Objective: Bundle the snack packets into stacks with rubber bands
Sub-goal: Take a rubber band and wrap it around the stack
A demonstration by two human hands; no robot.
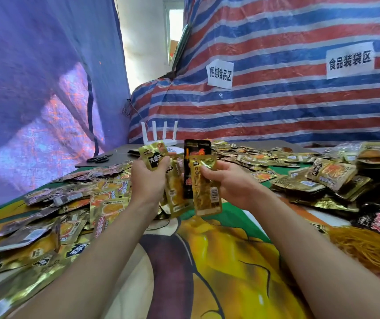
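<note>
My left hand (148, 180) grips a gold snack packet (153, 157) with a black label, held upright above the table. My right hand (229, 183) pinches a long gold packet (207, 194) together with a black packet (195, 155) behind it. Another gold packet (177, 192) hangs between the two hands. Loose gold packets lie in a heap on the left (46, 226) and another heap on the right (322, 178). A bunch of yellow-brown rubber bands (368, 247) lies at the right edge of the table.
A colourful printed cloth (218, 261) covers the table in front of me. A white router (160, 137) and black scissors (99, 158) sit at the back. A purple tarp (35, 88) hangs on the left, a striped tarp (276, 100) with paper signs behind.
</note>
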